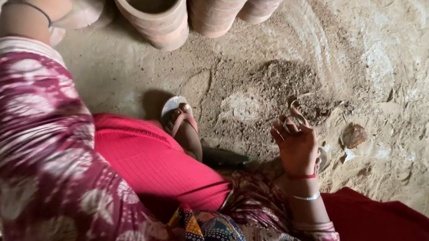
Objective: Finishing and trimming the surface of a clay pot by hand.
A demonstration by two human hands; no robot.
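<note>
Head view: right hand (296,145), palm up with fingers loosely curled, holds a small thin wire ring (297,121) at its fingertips, above a dark mound of loose sandy earth (281,81) lying at twelve o'clock. Ring too small to give an axis. Left hand (53,3) reaches far off at ten o'clock among round terracotta clay pots (156,9); its grip I cannot tell.

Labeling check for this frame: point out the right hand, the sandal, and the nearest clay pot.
right hand (296,147), head view, on the palm.
sandal (175,109), head view, on the pale sole at the toe end.
clay pot (154,20), head view, on the outer wall below the rim.
</note>
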